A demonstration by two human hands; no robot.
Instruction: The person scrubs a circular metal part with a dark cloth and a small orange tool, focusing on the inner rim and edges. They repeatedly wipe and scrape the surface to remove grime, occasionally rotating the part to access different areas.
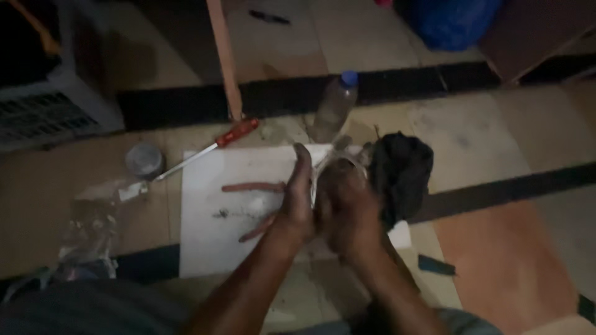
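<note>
Both of my hands are pressed together over a white sheet point(211, 242) on the floor. My left hand point(297, 195) stands on edge with fingers straight, flat against my right hand point(344, 208). My right hand curls around a small shiny clear object point(329, 162) between the palms; what it is stays hard to tell in the dim light. A dark crumpled cloth point(402, 174) lies right beside my right hand. On the sheet lie two thin reddish rods point(251, 187) and some dark specks.
A red-handled screwdriver point(211, 147) lies at the sheet's far edge, next to a small round tin point(144, 160). A clear plastic bottle with a blue cap point(335, 105) stands behind. A wooden post point(225, 59), a blue bag point(453, 22) and crumpled clear plastic point(93, 226) are around.
</note>
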